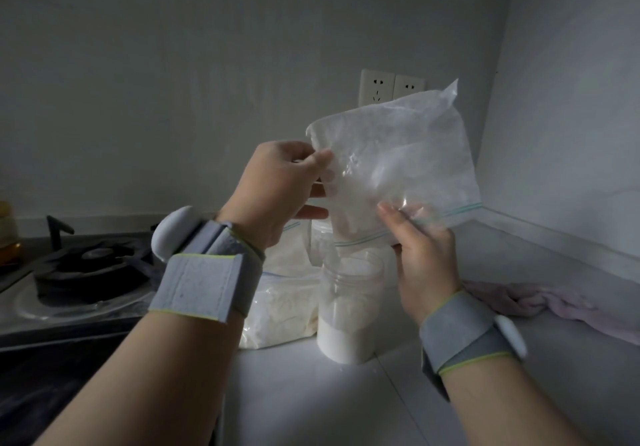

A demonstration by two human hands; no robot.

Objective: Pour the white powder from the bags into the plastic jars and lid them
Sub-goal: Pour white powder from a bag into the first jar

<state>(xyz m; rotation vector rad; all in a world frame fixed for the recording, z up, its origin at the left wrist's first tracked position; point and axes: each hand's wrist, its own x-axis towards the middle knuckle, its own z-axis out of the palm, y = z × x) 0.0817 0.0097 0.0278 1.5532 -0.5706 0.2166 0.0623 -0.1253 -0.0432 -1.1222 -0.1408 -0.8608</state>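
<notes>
the bag (pixel 398 168), limp and slippery (nearly empty, i judge), hangs tipped over the open jar (pixel 349 307); my left hand (pixel 277 186) pinches its side, my right hand (pixel 422 258) pinches by the zip.

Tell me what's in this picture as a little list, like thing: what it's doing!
bag: tilted, zip end down over the jar
jar: no lid, partly filled with white powder
left hand: pinches the bag's upper edge
right hand: grips the bag near its zip
second bag: holds powder, left of the jar
stove: far left
cloth: pink, right
</notes>
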